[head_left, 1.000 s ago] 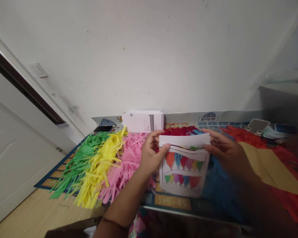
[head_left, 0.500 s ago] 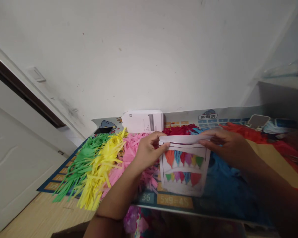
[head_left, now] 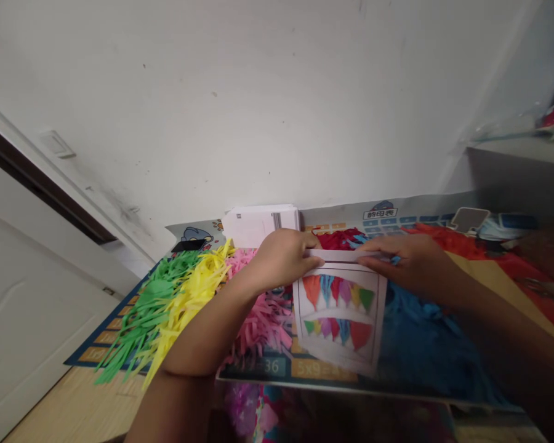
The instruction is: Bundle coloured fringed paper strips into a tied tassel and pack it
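It looked best to pinch softly and keep the top edge straight, so the white packet (head_left: 340, 312) would not crumple. It was between and below the hands. The left hand (head_left: 284, 261) was nearly closed, pinching its top edge; the right hand (head_left: 409, 261) pinched the other end. Pink paper strips (head_left: 263, 326) lay below the left hand.

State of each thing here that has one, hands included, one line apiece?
White pouch: gripped along its top edge; sealing unclear
Left hand: closed on the pouch's top edge
Right hand: closed on the same edge
Green strips: fringed, loosely spread
Yellow strips: fringed, partly hidden
Pink strips: fringed, partly hidden
White cards: stacked
Tan sheet: lying over red strips
Black slab: flat
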`<state>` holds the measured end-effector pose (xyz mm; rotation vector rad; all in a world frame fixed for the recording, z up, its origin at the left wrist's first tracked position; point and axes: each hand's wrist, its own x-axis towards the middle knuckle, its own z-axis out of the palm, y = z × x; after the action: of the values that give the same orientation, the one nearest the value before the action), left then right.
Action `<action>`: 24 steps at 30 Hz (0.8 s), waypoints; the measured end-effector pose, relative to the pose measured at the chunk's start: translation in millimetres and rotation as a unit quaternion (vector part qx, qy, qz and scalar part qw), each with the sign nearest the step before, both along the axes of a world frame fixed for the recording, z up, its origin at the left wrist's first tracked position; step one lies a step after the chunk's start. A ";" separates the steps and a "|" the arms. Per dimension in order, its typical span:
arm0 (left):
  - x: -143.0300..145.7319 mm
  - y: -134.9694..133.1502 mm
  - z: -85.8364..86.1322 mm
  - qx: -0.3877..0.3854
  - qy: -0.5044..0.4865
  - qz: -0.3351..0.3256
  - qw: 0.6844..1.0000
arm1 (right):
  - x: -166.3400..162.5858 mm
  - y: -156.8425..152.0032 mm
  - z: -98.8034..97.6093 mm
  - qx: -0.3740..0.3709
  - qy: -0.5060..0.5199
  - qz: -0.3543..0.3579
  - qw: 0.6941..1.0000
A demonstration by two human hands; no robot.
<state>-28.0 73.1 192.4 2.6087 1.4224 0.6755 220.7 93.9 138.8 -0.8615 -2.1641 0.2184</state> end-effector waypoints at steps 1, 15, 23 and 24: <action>-0.1 0.4 -2.2 0.009 0.004 0.003 1.000 | 0.2 -1.3 -1.6 0.010 -0.006 -0.010 1.000; -28.8 -12.3 -48.4 0.190 -0.046 -0.190 0.962 | 5.3 -22.2 -16.3 0.146 -0.029 0.041 0.988; -16.4 -18.8 -71.0 0.167 -0.215 -0.117 0.955 | -1.8 -39.2 -20.2 0.060 0.036 -0.012 0.997; -15.8 -19.8 -70.5 0.161 -0.214 -0.105 0.958 | -2.2 -39.8 -19.7 0.045 0.037 -0.034 0.998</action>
<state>-43.8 53.3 121.8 2.5526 0.9594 1.4319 218.5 54.1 119.1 -0.8612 -2.0570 0.1159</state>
